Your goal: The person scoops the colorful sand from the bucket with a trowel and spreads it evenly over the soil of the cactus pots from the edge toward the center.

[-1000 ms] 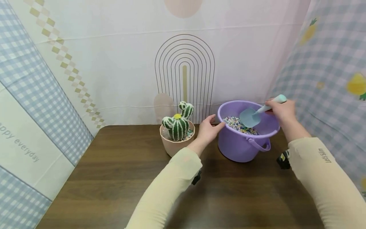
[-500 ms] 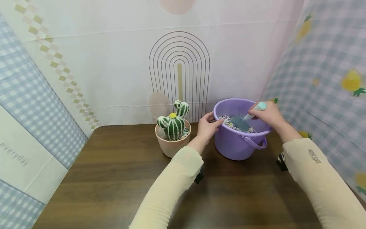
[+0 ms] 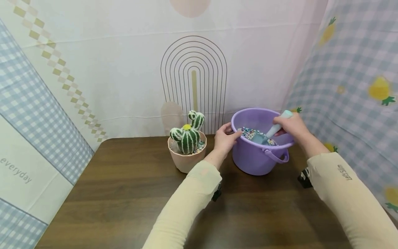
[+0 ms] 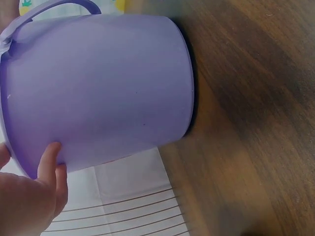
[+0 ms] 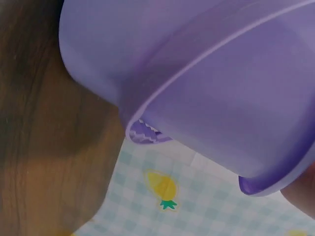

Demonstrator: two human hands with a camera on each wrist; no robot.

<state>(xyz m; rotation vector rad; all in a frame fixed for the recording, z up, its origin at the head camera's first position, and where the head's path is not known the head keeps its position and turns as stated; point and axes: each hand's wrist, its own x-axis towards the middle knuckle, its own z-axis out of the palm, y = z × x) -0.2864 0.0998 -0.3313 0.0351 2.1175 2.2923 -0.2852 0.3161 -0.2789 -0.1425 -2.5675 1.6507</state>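
Observation:
A purple bucket [image 3: 253, 159] stands upright on the table, partly filled with small multicoloured pebbles [image 3: 247, 132]. My left hand [image 3: 224, 140] grips its rim on the left side; in the left wrist view the fingers of that hand [image 4: 27, 201] lie against the outer wall, the thumb over the rim. My right hand [image 3: 293, 126] holds a small shovel [image 3: 275, 129] by its pale handle above the bucket's opening. The shovel's blue-grey blade is partly sunk in the pebbles. In the right wrist view the bucket [image 5: 226, 93] hides the shovel, and only a bit of the hand [image 5: 301, 194] shows.
Left of the bucket stands a beige pot [image 3: 186, 162] with a knitted-looking green cactus [image 3: 190, 142] and pebbles around it. The bucket's handle [image 3: 276, 157] hangs at its front right. Cloth backdrops [image 3: 133, 86] rise behind the brown wooden table [image 3: 133, 186] and at both sides.
The right hand has lowered the shovel, its blade going from above the pebbles down into them, and the handle now tilts more upright. The left hand stays at the rim.

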